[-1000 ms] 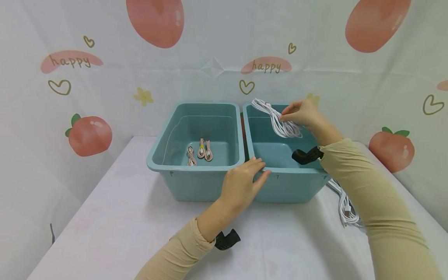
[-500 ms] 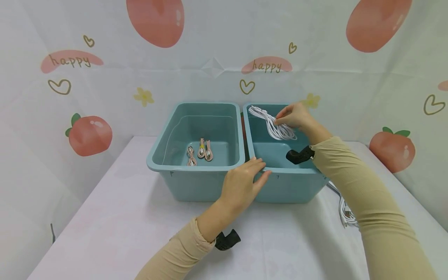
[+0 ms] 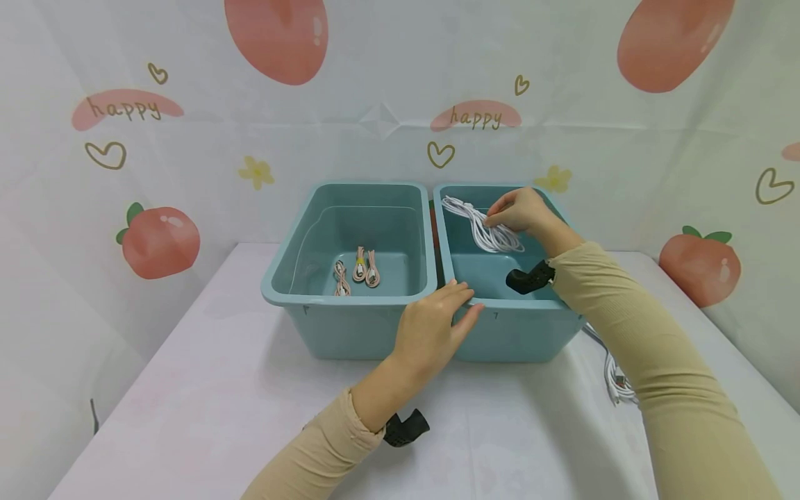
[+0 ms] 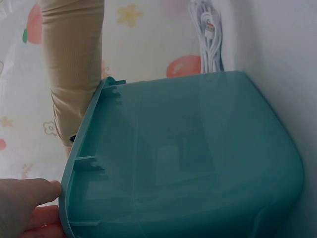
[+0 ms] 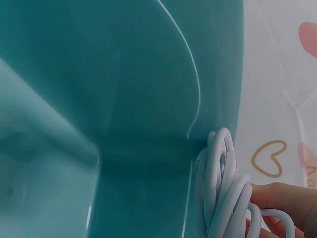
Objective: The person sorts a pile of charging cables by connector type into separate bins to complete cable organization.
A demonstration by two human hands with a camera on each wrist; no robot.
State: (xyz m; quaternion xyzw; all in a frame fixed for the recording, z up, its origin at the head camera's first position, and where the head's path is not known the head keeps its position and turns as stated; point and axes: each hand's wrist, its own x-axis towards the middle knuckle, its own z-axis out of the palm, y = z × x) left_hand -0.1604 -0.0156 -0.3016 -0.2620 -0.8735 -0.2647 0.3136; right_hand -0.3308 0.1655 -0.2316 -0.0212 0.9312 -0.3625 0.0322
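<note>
In the head view my right hand (image 3: 525, 213) pinches a coiled white cable (image 3: 490, 232) inside the upper part of the right blue-green bin (image 3: 519, 304). The right wrist view shows the cable's loops (image 5: 223, 193) beside my fingers, with the bin's inner walls below. My left hand (image 3: 431, 326) rests at the front where the two bins meet, fingers extended over the rim and thumb spread along the right bin's edge. From the left wrist, that hand (image 4: 29, 208) appears with its fingertips right at the bin's rim (image 4: 74, 163).
Inside the left bin (image 3: 350, 301) lie several small pinkish cables (image 3: 360, 266). More white cable (image 3: 619, 378) lies on the white table (image 3: 187, 417) to the right of the bins, partly behind my right sleeve. A printed backdrop (image 3: 362, 83) rises behind the bins.
My right hand has moved left and down with the white cable, from above the right bin's rim to lower inside it. The left hand has stayed in place.
</note>
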